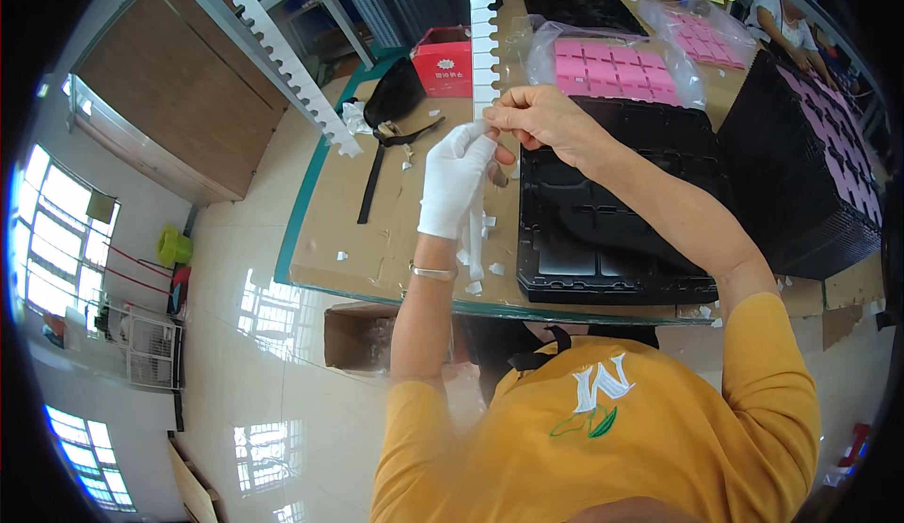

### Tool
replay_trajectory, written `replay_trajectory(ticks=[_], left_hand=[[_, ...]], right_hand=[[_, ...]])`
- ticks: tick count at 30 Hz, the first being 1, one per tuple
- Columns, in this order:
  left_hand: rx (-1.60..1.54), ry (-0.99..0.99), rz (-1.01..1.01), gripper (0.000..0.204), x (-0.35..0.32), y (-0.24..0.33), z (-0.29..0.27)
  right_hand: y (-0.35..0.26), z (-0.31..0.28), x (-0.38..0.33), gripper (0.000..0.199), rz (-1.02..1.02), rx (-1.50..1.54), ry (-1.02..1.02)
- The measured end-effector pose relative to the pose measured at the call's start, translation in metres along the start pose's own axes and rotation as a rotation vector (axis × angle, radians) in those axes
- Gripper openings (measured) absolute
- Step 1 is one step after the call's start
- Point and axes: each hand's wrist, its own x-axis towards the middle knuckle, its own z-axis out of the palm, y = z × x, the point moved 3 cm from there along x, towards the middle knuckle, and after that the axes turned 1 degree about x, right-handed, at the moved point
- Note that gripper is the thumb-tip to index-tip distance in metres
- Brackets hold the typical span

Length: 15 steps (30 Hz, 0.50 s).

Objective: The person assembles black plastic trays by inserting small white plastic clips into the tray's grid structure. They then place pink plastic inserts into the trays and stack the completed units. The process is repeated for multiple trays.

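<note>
Above the table (315,245), gloved left hand (450,184) and bare right hand (551,123) pinch a white strip (476,245) — black tray (612,291) at four o'clock.

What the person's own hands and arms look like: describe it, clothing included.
The left hand wears a white glove, with a pale, shiny band at the wrist. The right hand is gloveless. Short yellow-orange sleeves leave both forearms uncovered.

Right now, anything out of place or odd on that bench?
Yes. Small white scraps litter the cardboard tabletop, several just left of the black tray, so it looks untidy. Also odd: the left hand wears a white glove, while the right hand is bare.
</note>
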Motion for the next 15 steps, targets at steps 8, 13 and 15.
replay_trajectory(ticks=[8,13,15], left_hand=[[0.755,0.283,0.419,0.017,0.007,-0.015,0.005],[0.535,0.266,0.283,0.02,0.019,-0.031,-0.004],[0.423,0.232,0.238,0.025,0.022,-0.033,-0.011]], right_hand=[[0.019,-0.006,0.01,0.023,0.105,0.056,0.117],[0.013,-0.026,0.014,0.017,0.106,-0.03,0.029],[-0.001,-0.051,0.019,0.02,0.076,-0.296,-0.034]])
